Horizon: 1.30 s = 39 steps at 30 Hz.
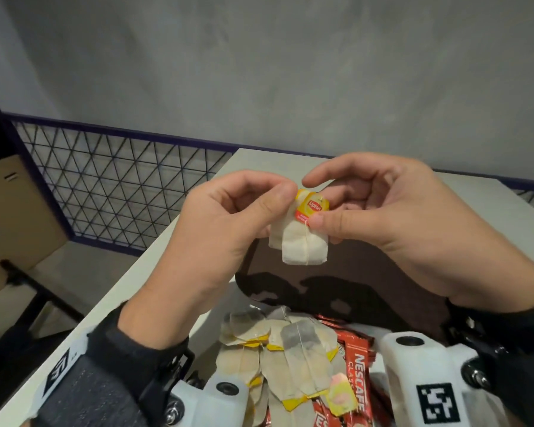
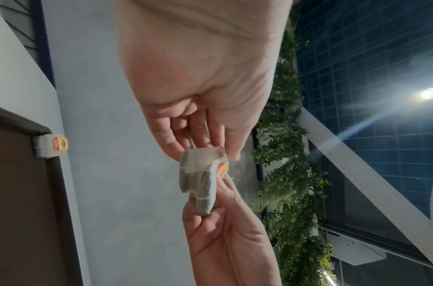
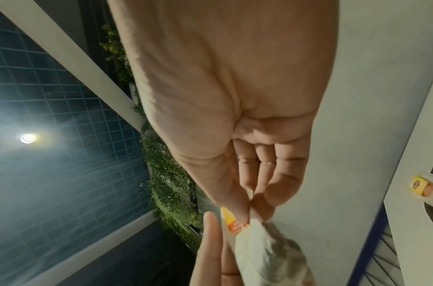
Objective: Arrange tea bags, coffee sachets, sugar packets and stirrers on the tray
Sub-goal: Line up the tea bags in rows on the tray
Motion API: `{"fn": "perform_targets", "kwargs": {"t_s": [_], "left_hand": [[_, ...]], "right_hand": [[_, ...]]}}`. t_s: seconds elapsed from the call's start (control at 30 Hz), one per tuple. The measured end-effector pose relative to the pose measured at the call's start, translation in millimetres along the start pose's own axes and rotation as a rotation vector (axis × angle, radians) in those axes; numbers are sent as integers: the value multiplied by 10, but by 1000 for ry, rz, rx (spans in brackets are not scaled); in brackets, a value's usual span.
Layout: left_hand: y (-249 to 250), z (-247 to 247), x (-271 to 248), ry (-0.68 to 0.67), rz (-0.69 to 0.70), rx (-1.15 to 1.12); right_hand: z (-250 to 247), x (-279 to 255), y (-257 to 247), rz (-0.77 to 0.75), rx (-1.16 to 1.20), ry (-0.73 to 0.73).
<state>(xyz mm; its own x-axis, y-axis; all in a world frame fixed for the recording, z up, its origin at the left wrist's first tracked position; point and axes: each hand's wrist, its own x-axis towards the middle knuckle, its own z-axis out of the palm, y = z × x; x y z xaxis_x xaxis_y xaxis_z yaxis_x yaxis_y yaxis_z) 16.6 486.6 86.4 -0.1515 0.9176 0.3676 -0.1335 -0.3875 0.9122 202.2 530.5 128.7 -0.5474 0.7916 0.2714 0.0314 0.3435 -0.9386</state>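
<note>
Two white Lipton tea bags (image 1: 304,246) hang together above the brown tray (image 1: 352,278), the front one showing its yellow-red tag (image 1: 313,206). My left hand (image 1: 285,194) pinches the top of the rear bag, and my right hand (image 1: 316,223) pinches the front bag just under the tag. In the left wrist view the left hand (image 2: 210,152) holds the bags (image 2: 198,180) from above. In the right wrist view the right hand (image 3: 249,214) grips them (image 3: 266,251). Another tea bag (image 2: 51,146) lies at a corner of the tray (image 2: 19,193).
Near me lies a pile of tea bags (image 1: 290,349), with red Nescafe sachets (image 1: 359,374) and a small pink-yellow packet (image 1: 341,396) beside it. The white table (image 1: 182,257) ends at the left. Beyond it stand a wire mesh fence (image 1: 121,180) and a cardboard box (image 1: 13,217).
</note>
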Motion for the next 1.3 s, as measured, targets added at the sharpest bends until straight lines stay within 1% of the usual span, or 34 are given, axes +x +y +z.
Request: {"fn": "perform_targets", "kwargs": {"t_s": [0.07, 0.17, 0.2, 0.47, 0.6, 0.8, 1.03, 1.13, 1.3], "left_hand": [[2, -8, -8, -25, -29, -18], [24, -3, -31, -114, -58, -5], [30, 1, -35, -124, -61, -2], [-14, 9, -3, -38, -73, -12], [-11, -19, 15, -16, -88, -20], [19, -64, 29, -18, -95, -12], [-57, -47, 38, -15, -110, -33], [-72, -48, 30, -20, -105, -2], [-107, -86, 44, -72, -115, 80]], "right_hand": [[-7, 11, 7, -11, 34, 25], [-28, 28, 23, -12, 78, 76], [-33, 32, 30, -8, 84, 91], [-3, 62, 87, 30, 79, 134], [15, 62, 112, 31, 81, 117], [21, 83, 151, 22, 74, 94], [-24, 130, 218, 24, 87, 93], [-41, 152, 256, 36, 78, 92], [-49, 158, 304, 59, 60, 71]]}}
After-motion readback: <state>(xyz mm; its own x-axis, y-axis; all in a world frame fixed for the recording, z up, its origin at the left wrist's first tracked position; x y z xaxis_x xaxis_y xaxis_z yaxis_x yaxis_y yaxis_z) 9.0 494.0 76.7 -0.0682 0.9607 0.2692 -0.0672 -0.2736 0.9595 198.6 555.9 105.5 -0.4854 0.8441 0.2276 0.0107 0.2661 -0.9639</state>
